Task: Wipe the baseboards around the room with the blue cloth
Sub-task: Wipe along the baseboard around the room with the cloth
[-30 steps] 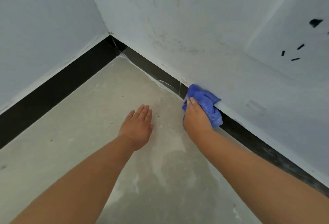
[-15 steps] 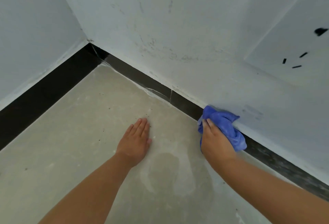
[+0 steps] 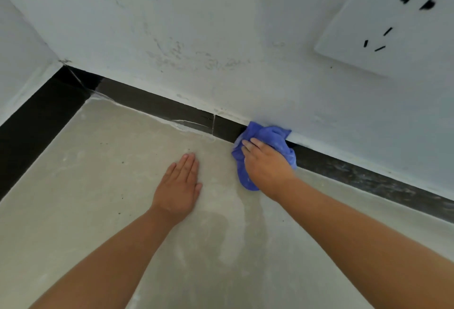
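Right hand (image 3: pixel 267 166) clenches cloth (image 3: pixel 267 137) against baseboard (image 3: pixel 157 105) to scrub — left hand (image 3: pixel 179 186) flat, released, bracing on floor (image 3: pixel 98 186).

Free room and obstacles. I see the pale concrete floor (image 3: pixel 73 186) lying bare toward the corner, open for a hand. My left hand (image 3: pixel 180 186) rests flat on it, just beside my right hand (image 3: pixel 266 166), narrowing the gap between them. The black baseboard strip (image 3: pixel 157 105) and white plastered wall (image 3: pixel 221 38) bound passage ahead; the white wall socket plate (image 3: pixel 393 28) sits well above.
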### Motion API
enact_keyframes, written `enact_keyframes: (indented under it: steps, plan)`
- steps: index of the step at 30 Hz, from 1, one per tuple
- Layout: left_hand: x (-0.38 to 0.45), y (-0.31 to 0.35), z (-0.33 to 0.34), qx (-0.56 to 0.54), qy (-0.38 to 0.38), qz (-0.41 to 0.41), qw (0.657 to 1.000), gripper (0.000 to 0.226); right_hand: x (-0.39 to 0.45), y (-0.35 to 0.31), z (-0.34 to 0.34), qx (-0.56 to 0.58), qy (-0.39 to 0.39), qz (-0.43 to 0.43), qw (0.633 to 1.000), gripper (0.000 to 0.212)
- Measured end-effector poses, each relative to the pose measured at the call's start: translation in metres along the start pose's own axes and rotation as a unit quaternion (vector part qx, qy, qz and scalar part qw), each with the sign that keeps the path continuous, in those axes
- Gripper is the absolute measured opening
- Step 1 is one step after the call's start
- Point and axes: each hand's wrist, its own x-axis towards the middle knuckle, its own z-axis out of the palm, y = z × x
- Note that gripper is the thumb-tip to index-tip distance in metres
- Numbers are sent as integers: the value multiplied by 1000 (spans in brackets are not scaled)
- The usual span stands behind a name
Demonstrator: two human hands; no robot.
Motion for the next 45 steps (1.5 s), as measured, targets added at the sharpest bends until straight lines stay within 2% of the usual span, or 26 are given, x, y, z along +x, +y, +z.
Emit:
enact_keyframes:
  steps: [2,7,10,13,15,18,21,23,26,27,29,31,33,35,38,39,41,43,45]
  plan:
    - [0,0,5,4,38,11,999,77,-4,2,1,44,2,9,999,51]
    - [-2,1,9,-8,84,31,996,78,-18,12,11,50,-21,12,998,49]
    - [7,13,12,-1,35,40,999,76,-22,12,13,62,-19,18,998,48]
    - [12,40,-9,-15,71,18,997,64,-20,8,13,88,-6,38,995,50]
    - [19,53,-19,7,87,31,996,68,-18,4,13,106,1,55,993,50]
    - [20,67,-20,-1,29,5,1000,57,-21,-2,12,131,14,83,988,49]
    - [15,72,-20,17,43,28,999,57,-30,-1,18,136,28,106,985,49]
    - [10,73,-16,29,35,29,999,59,-39,7,26,127,26,102,986,49]
    - [-2,74,-9,-5,38,9,999,91,-59,24,39,100,7,78,992,46]
    - [-5,74,-8,-20,40,7,999,93,-66,29,44,94,-3,74,993,45]
    - [-13,74,-5,-4,37,11,999,74,-81,39,55,69,-32,74,994,46]
    - [-18,76,4,2,-5,23,1000,57,-95,46,60,44,-43,63,996,45]
    - [-25,77,15,-2,-2,31,1000,60,-98,44,64,44,-13,55,997,41]
    - [-33,81,20,-10,29,39,999,71,-93,38,62,52,69,59,995,37]
    - [-37,85,19,-21,48,26,998,64,-70,27,66,57,153,48,985,33]
    - [-36,85,18,-20,55,18,998,59,-66,24,56,54,158,50,985,31]
    - [-32,84,20,-21,42,-12,999,52,-57,21,37,23,118,30,992,31]
    - [-30,83,21,-36,47,-36,998,55,-46,22,39,-38,107,17,993,37]
    - [-29,86,18,-67,71,-44,994,69,-47,24,37,-65,90,16,994,39]
